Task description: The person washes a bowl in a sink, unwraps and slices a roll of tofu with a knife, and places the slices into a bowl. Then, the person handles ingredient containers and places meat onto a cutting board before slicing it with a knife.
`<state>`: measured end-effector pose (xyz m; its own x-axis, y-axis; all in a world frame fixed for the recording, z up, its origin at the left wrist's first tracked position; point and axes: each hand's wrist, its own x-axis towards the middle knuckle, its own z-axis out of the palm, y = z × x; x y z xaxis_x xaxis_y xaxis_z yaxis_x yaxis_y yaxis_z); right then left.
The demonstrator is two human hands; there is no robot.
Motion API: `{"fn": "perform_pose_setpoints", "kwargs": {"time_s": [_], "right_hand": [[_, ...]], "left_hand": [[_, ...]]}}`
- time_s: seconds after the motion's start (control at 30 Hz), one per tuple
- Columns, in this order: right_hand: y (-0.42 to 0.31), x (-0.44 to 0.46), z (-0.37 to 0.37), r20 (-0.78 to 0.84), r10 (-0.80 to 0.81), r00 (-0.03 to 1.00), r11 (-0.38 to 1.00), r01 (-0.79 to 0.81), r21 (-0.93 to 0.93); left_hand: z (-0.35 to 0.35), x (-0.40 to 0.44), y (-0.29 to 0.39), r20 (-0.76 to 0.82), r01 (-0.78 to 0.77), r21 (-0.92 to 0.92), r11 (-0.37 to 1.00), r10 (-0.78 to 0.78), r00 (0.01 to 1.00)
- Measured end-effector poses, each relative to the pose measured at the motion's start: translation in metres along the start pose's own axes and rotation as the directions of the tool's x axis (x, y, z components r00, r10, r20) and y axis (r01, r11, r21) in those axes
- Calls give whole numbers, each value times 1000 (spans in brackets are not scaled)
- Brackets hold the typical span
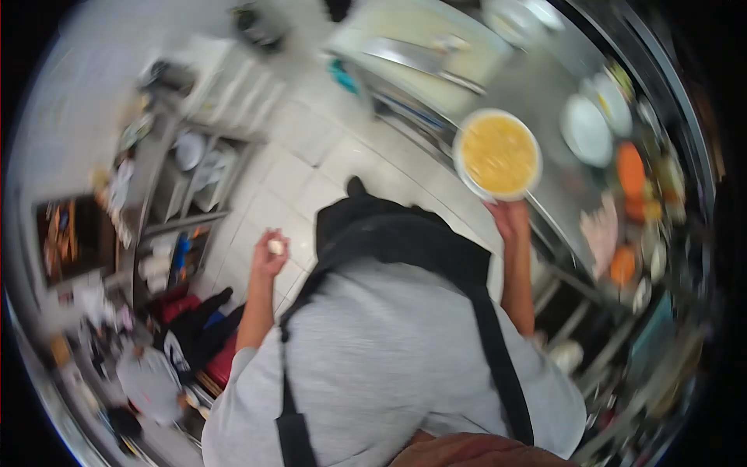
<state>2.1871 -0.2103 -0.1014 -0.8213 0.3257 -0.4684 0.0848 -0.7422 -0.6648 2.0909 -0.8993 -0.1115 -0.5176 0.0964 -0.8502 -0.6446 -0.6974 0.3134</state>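
Note:
In my right hand (510,218) is a white bowl, gripped at its near edge. Chunky yellow-orange food (499,154) fills the bowl (459,167), which is held level by the edge of a steel counter (545,175). My left hand (270,253) is out to the side above the tiled floor, its fingers curled round a small white object (275,247) whose kind I cannot make out. A cleaver-like wide blade (405,54) lies on a pale cutting board (373,27) past the bowl.
White bowls (587,130) and orange items (631,167) line the counter on the right. On the left stands a metal shelf unit (167,183) with dishes. Another person (148,381) in a grey top is at the lower left.

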Motion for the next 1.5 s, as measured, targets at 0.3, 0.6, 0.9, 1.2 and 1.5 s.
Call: {"fn": "perform_pose_setpoints", "kwargs": {"time_s": [0.3,0.6,0.9,1.2,1.5], "right_hand": [[11,44,120,110,235,966,927,-189,-324],[133,102,358,239,515,823,785,-342,-517],[322,157,579,501,729,465,675,-371,-638],[458,164,770,428,843,326,517,-276,-810],[597,200,872,348,924,162,381,-277,-882]], "left_hand": [[-109,-12,-20,-291,-119,-206,971,55,955],[-213,-31,-17,-459,-252,-407,878,41,887],[-280,-54,-15,-476,-422,-594,685,124,871],[-256,-93,-86,-722,-679,-658,326,-19,691],[-112,-86,-159,-701,-699,-713,56,-41,712]]}}
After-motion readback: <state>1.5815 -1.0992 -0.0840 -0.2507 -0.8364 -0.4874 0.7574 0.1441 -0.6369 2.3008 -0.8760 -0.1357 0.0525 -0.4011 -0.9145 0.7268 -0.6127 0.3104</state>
